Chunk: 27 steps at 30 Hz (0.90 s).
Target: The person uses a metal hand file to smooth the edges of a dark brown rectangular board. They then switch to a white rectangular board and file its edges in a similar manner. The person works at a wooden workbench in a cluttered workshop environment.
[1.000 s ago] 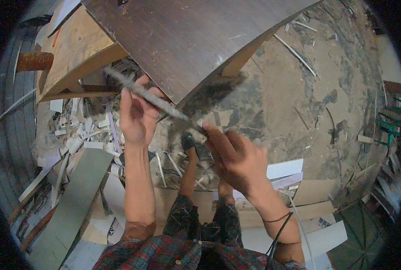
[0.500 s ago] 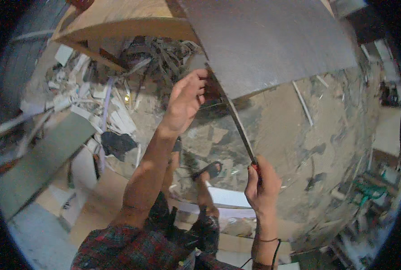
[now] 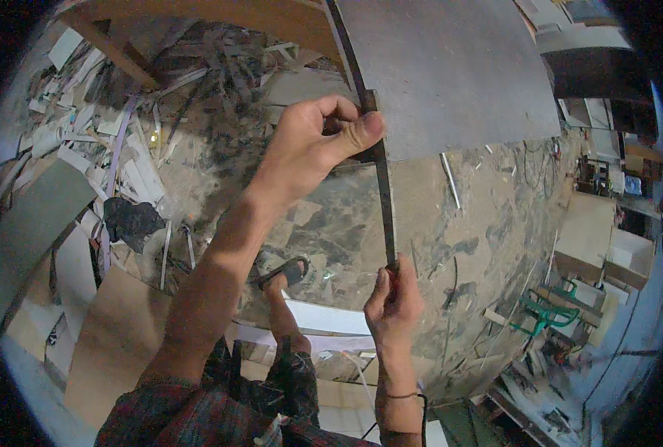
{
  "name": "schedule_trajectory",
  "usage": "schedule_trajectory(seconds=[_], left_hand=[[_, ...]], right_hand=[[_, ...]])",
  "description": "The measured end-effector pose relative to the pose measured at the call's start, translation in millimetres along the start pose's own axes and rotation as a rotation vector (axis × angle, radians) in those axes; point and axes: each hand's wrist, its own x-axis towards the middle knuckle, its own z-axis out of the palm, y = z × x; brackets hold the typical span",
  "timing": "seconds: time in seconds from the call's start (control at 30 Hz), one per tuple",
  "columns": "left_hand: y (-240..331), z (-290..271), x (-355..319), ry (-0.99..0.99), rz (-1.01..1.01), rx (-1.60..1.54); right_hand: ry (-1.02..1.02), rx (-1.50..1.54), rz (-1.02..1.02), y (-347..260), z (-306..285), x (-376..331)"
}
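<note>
A grey flat panel point(image 3: 450, 74) reaches in from the top, its dark left edge running down to a corner. Along this edge lies a long, narrow, flat metal file point(image 3: 386, 195) with a red handle. My right hand point(image 3: 394, 304) is closed around the handle, which it mostly hides. Near the file's far end, my left hand point(image 3: 320, 141) pinches the blade, thumb on top and fingers curled below. The left fingertips are partly hidden, so whether they also touch the panel's edge is unclear.
A wooden frame point(image 3: 272, 18) stands beyond the panel's left side. Scrap strips point(image 3: 141, 171) and a black cloth point(image 3: 132, 223) litter the left floor. A white strip point(image 3: 327, 316) lies near my sandalled foot point(image 3: 290, 272). A green plastic item point(image 3: 547, 313) sits among boards at right.
My left hand has come from beside the panel's edge to grip the file's far end. The file has swung more upright against the edge. The view has shifted.
</note>
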Motion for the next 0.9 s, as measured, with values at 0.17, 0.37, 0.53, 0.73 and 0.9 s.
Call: schedule_trajectory(seconds=[0.17,0.37,0.53,0.73,0.9], left_hand=[[1,-4,2,-0.011,-0.002,-0.02],[8,-4,2,-0.042,-0.001,-0.116],[14,-8,-3,-0.047,-0.056,-0.154],[16,7,-5,0.025,-0.064,-0.16],[13,7,-1,0.089,-0.103,-0.144]], right_hand=[[0.049,0.033,-0.056,-2,9,1],[0.111,0.072,-0.13,5,15,2],[-0.07,-0.069,-0.132,15,3,-2],[-0.154,-0.025,-0.187,23,-10,-5],[-0.193,-0.018,-0.144,6,-18,-3]])
